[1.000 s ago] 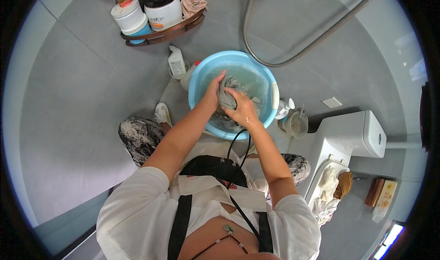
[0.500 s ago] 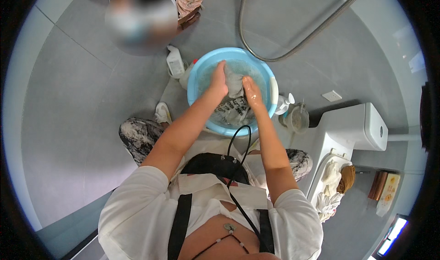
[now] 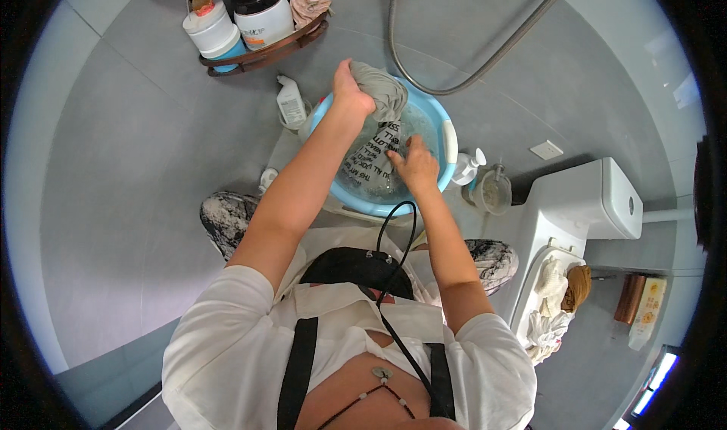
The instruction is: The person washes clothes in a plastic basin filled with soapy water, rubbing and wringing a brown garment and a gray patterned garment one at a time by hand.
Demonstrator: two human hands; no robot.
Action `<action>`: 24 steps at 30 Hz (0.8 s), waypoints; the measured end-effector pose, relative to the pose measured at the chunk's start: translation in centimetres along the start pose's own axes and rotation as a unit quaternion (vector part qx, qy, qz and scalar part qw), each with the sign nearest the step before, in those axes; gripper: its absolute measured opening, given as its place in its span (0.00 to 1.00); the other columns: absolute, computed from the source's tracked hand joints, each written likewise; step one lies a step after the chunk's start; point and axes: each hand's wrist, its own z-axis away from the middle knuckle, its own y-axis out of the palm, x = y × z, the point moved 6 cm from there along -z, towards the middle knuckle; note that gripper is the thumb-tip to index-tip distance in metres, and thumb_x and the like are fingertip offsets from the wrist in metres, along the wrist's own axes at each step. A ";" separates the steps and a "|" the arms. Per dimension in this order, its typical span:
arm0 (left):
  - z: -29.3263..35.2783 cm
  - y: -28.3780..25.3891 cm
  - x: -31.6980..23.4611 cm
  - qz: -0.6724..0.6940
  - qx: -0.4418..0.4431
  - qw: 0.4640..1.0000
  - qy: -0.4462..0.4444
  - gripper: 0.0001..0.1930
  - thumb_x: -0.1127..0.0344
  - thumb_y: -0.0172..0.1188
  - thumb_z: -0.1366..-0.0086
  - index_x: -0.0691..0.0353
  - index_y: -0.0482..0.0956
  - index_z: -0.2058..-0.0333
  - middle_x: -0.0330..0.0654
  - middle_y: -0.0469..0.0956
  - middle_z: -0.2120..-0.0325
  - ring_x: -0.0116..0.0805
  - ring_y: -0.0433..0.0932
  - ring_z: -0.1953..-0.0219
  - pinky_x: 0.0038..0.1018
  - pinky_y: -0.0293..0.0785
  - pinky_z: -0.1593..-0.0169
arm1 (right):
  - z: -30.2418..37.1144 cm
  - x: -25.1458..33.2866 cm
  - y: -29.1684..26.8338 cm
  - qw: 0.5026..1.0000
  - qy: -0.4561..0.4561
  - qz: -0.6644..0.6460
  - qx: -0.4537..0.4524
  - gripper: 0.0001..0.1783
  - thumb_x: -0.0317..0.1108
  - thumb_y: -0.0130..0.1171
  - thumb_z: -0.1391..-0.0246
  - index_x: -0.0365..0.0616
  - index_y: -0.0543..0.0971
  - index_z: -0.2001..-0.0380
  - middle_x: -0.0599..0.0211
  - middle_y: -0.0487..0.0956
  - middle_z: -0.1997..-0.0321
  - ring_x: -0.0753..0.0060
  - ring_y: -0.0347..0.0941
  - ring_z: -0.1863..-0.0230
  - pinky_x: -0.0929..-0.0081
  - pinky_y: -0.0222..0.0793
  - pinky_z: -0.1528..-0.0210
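Note:
A light blue basin (image 3: 448,112) of cloudy, sudsy water stands on the floor in front of me. My left hand (image 3: 353,93) is closed on a bunched, wet grey garment (image 3: 380,90), lifted over the basin's far left rim. From the bunch, its part with dark printed lettering hangs down and spreads in the water. My right hand (image 3: 415,165) is over the right half of the basin, thumb and fingers apart. Its thumb lies close by the printed cloth; whether they touch I cannot tell.
Left of the basin stands a white bottle (image 3: 291,103); to its right are a white pump bottle (image 3: 468,168) and a clear pail (image 3: 494,193). A brown shelf (image 3: 266,54) holds tubs. A shower hose (image 3: 485,71) hangs beyond. Clothes (image 3: 551,301) lie on the white toilet (image 3: 579,195).
My left hand has raised the bunched garment up and away from me, out of the water. My right hand has let go of the bunch and moved slightly nearer to me.

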 end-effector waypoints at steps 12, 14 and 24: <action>-0.6 -0.4 -0.3 -0.004 -0.011 1.000 0.007 0.22 0.52 0.47 0.46 0.61 0.67 0.56 0.44 0.66 0.53 0.42 0.66 0.52 0.40 0.59 0.48 | -0.8 1.0 5.8 0.948 -0.198 0.199 0.152 0.25 0.54 0.47 0.52 0.55 0.66 0.53 0.56 0.77 0.74 0.54 0.74 0.69 0.60 0.69 0.70; -0.3 -0.8 -1.6 0.006 -0.014 1.000 0.014 0.22 0.53 0.46 0.46 0.61 0.67 0.56 0.44 0.66 0.53 0.42 0.65 0.51 0.40 0.58 0.47 | -1.0 0.2 4.4 0.967 -0.147 0.160 0.133 0.25 0.58 0.47 0.54 0.50 0.73 0.63 0.54 0.76 0.75 0.54 0.73 0.67 0.61 0.68 0.67; 0.7 -3.1 -4.9 0.052 -0.069 0.994 0.065 0.23 0.53 0.41 0.42 0.63 0.67 0.55 0.46 0.64 0.50 0.45 0.63 0.48 0.42 0.54 0.44 | -1.9 -4.1 -0.2 0.801 0.023 -0.597 0.048 0.11 0.27 0.54 0.61 0.46 0.68 0.70 0.68 0.69 0.74 0.76 0.66 0.71 0.79 0.63 0.67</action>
